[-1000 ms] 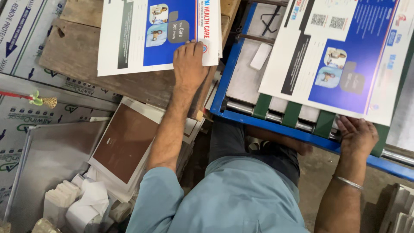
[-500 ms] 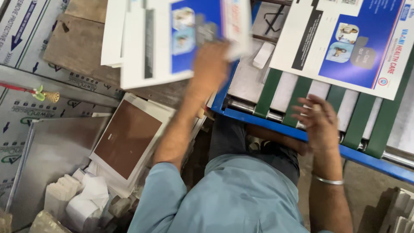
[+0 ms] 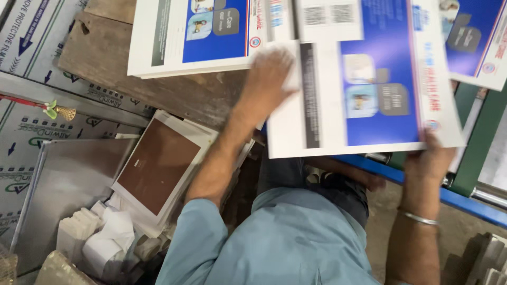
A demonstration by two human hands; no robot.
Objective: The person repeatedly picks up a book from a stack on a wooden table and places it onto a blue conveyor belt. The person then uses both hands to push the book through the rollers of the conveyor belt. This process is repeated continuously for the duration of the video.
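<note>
A flat printed carton sheet [image 3: 364, 89], white with a large blue panel, small pictures and a dark stripe near its left side, is held level in the middle of the view, slightly blurred. Its lower right corner is gripped by the right hand [image 3: 430, 158], whose fingers are closed over the edge with the thumb side below; a metal bangle [image 3: 418, 218] is worn on that wrist. The sheet's upper left edge is met by the left hand [image 3: 269, 74], which is laid flat with fingers spread rather than clenched; whether anything is pinched under it cannot be told.

Just beyond the left hand, a stack of like printed sheets [image 3: 195, 37] is seen lying on a worn wooden bench [image 3: 111, 58], its edges hanging over the wood. Another printed sheet [image 3: 475, 42] is seen at the upper right, partly covered by the held one. Below the held sheet, a blue metal frame [image 3: 465, 203] with green slats [image 3: 483, 142] and a steel roller [image 3: 488, 195] is seen.

To the left of the person's light blue shirt [image 3: 285, 243], a brown-faced board [image 3: 158, 163] is set tilted on a pile of white sheets. Near it, folded white pieces [image 3: 90, 237] are heaped, and a grey metal panel [image 3: 63, 184] lies beside them. A red rod with a small brass bell [image 3: 66, 112] lies at the far left.
</note>
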